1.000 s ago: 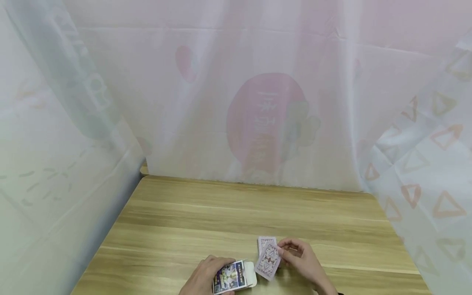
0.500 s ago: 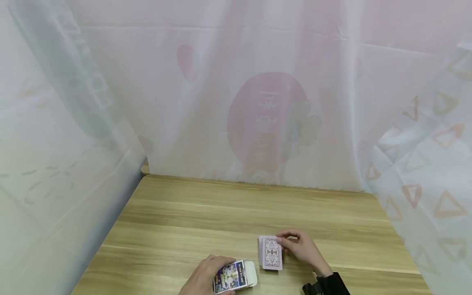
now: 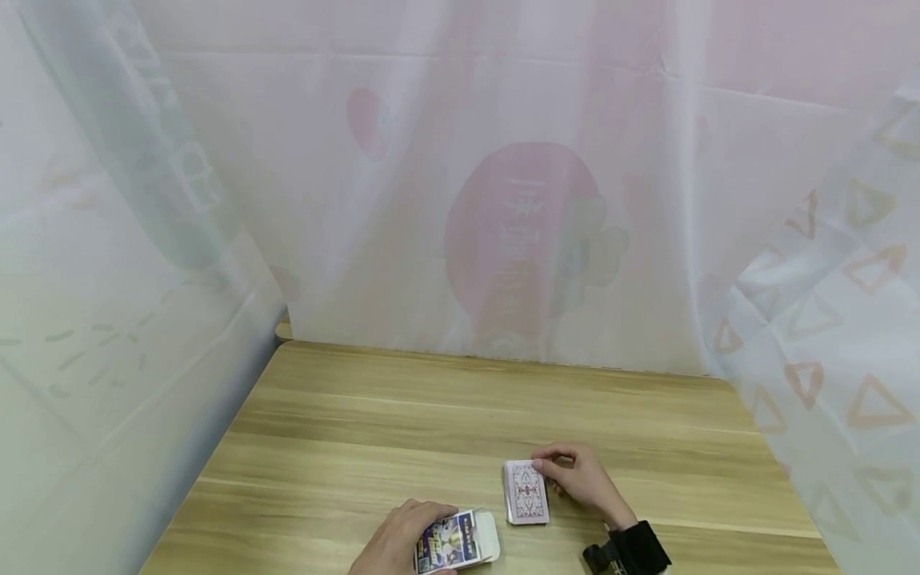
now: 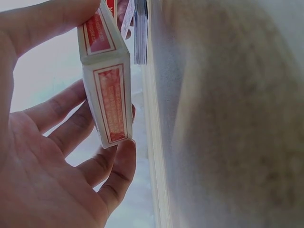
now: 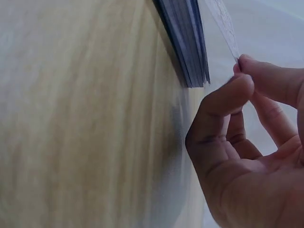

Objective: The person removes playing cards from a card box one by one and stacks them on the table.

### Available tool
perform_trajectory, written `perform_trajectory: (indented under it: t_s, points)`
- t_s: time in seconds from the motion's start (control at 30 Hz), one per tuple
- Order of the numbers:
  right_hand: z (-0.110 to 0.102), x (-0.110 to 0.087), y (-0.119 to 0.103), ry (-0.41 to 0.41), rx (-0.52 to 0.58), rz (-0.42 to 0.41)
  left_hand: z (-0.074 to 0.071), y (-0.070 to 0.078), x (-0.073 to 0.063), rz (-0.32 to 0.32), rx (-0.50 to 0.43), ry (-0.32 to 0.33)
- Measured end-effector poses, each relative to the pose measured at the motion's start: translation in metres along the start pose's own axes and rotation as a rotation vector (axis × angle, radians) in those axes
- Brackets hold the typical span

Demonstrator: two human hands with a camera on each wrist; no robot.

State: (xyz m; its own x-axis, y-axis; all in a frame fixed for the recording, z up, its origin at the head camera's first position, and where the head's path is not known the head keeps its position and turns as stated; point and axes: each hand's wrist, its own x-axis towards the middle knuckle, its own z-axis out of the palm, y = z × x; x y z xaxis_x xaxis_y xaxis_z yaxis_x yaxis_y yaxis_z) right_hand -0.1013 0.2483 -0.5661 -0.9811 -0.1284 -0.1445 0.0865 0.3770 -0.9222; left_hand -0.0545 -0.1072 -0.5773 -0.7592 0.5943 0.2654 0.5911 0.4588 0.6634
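The person's right hand point(image 3: 580, 479) has its fingers pinching a card point(image 5: 223, 23) by one corner, tilted just above the deck point(image 5: 187, 45), which lies beside those fingers on the worktop point(image 3: 359, 431). Nearer me, the left hand point(image 3: 394, 543) has its fingers wrapped round a card box point(image 3: 447, 543), its pale flap point(image 3: 488, 535) jutting past the fingertips toward the deck.

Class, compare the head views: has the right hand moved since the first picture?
Yes. Judged against the table's far edge, the right hand has moved forward, slightly nearer that edge.
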Motion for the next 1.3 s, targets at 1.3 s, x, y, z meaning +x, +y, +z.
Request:
perform_trajectory:
  t_s: [1.3]
  points:
    - [0.012, 0.003, -0.001, 0.096, -0.15, -0.002, 0.002, -0.003, -0.003, 0.029, 0.007, 0.027]
